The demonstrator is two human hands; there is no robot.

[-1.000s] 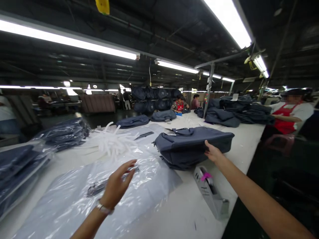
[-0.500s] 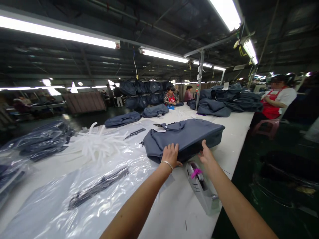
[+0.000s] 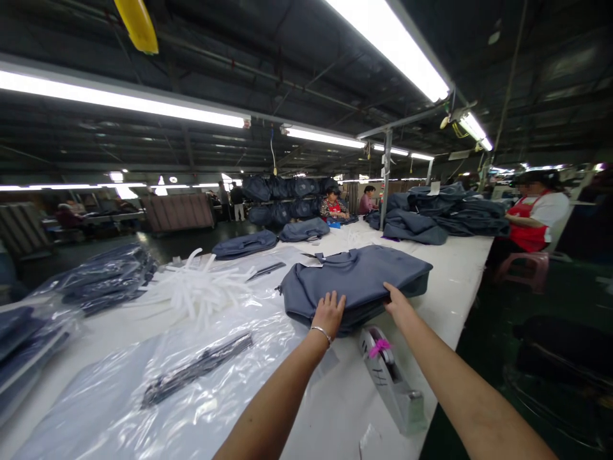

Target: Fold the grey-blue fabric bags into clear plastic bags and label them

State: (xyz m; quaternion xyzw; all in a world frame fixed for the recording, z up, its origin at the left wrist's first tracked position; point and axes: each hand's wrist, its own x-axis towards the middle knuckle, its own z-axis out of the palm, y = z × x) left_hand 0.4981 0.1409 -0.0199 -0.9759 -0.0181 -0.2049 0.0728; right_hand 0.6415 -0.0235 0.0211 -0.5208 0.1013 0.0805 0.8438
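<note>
A dark blue-grey duffel bag (image 3: 359,278) lies across the white table in front of me, its handles and a white tag (image 3: 313,260) along the far side. My left hand (image 3: 329,313) grips its near lower edge, fingers over the fabric, a bracelet at the wrist. On the right part of that edge, my right hand (image 3: 398,303) presses its thumb on top; its other fingers are mostly hidden under the bag. Just below the bag, between my arms, stands a grey tape dispenser (image 3: 393,390) with a pink ribbon tied on it.
Clear plastic bags (image 3: 201,409) cover the left near table, with a wrapped dark strap bundle (image 3: 198,370) on top. White strips (image 3: 196,287) are heaped behind them. Bagged goods (image 3: 105,275) lie far left. More bags (image 3: 445,211) pile up back right, near a seated person (image 3: 531,217) in a red apron.
The view has tilted up slightly, so everything sits lower. Both hands stay at the bag's near edge; the right thumb now lies flatter against the fabric.
</note>
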